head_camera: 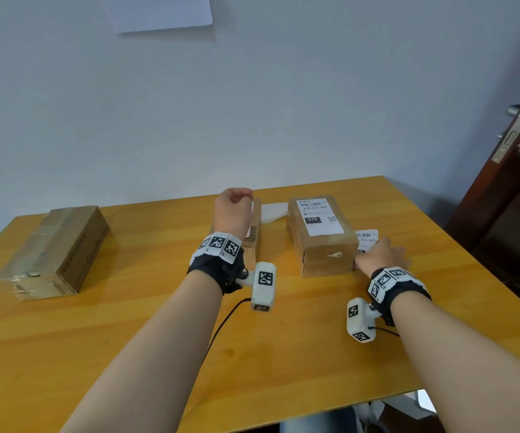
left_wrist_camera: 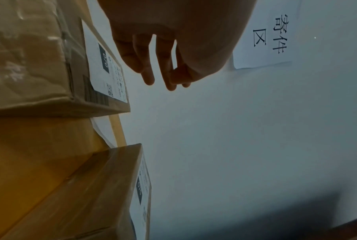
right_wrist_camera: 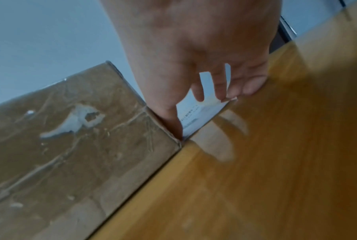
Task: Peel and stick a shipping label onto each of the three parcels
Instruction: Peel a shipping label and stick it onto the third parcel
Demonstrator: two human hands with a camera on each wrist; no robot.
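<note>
Cardboard, taped and bare of any label, made up the unlabelled parcel [head_camera: 55, 250] that was set near the left edge of the bench [head_camera: 158, 323], well apart from the other two. Toward the middle of the far edge the second parcel [head_camera: 252, 232] was found, a label already on its top face, though most of it was hidden in the head view by the left hand [head_camera: 232, 214]. That hand was held above it with nothing in it; its fingers [left_wrist_camera: 146, 71] were seen loosely extended in the wrist view. A white backing sheet [head_camera: 272, 210] lay between this parcel and the labelled parcel [head_camera: 321, 235] to its right.

Just beside that parcel's right side, near the right edge, the last label sheet [head_camera: 366, 239] lay flat on the bench. The right hand [head_camera: 377, 256] was laid over it, fingertips [right_wrist_camera: 249, 91] pressed at its edge; a firm pinch could not be made out.

Two parcels were judged done, and the step in hand was taken to be picking up the third label. Next, it would need lifting, peeling from its backing, and carrying across to the far-left parcel.
</note>
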